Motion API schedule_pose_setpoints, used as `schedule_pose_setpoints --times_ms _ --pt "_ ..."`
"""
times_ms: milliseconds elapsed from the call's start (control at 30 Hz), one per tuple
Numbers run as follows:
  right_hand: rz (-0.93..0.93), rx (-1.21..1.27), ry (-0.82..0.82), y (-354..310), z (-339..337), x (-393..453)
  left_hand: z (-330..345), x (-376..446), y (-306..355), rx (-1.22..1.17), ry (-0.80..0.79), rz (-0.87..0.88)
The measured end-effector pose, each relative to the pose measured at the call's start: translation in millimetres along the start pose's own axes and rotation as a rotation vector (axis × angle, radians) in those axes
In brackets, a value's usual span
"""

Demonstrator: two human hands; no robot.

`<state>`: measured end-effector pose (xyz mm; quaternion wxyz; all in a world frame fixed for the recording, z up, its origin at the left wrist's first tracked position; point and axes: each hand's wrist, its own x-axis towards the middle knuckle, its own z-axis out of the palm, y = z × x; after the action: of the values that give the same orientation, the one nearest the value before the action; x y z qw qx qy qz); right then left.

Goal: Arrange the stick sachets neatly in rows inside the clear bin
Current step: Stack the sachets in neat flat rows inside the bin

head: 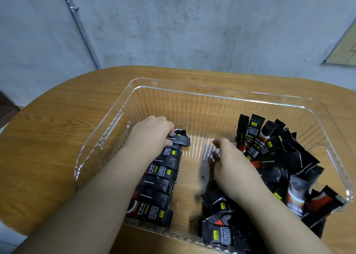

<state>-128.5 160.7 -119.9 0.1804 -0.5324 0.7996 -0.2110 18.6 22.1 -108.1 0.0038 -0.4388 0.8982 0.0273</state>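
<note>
A clear ribbed bin (192, 92) sits on a wooden table. Along its left side lies a row of several black stick sachets (158, 184), side by side. A loose heap of black sachets (285, 157) fills the bin's right side. My left hand (152, 132) is at the far end of the row, its fingers curled round a black sachet (181, 140) lying across the top. My right hand (229, 161) hovers over the bare middle of the bin floor, beside the heap, its fingers bent downward and holding nothing I can see.
The round-cornered wooden table (57, 138) stands against a grey concrete wall (192, 26). A metal conduit (81, 26) runs down the wall at the left. The table's far and left edges are close to the bin.
</note>
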Motion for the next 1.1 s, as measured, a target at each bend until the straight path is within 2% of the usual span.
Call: schedule_pose_setpoints --times_ms 200,433,533,633,700,767,900,1100 --pt "-0.001 -0.013 -0.004 1 0 0 3 -1 1 0.042 0.061 -0.02" --pt "0.008 -0.012 -0.009 0 0 1 6 0 1 -0.017 0.109 -0.055" --pt "0.006 -0.017 0.004 0 1 1 -8 -1 17 -0.219 0.19 0.094" --pt "-0.019 -0.049 0.007 -1 2 0 -31 4 49 -0.349 0.268 0.402" --pt "-0.057 -0.087 -0.007 -1 2 0 -40 12 70 -0.246 0.304 0.609" --pt "-0.092 -0.129 -0.029 -2 0 0 -44 22 88 -0.018 0.329 0.72" --pt "-0.117 -0.166 -0.026 -4 -1 0 -50 38 115 0.304 0.146 0.687" --pt "-0.12 -0.19 -0.03 -4 -2 -1 -58 46 124 0.487 0.164 0.676"
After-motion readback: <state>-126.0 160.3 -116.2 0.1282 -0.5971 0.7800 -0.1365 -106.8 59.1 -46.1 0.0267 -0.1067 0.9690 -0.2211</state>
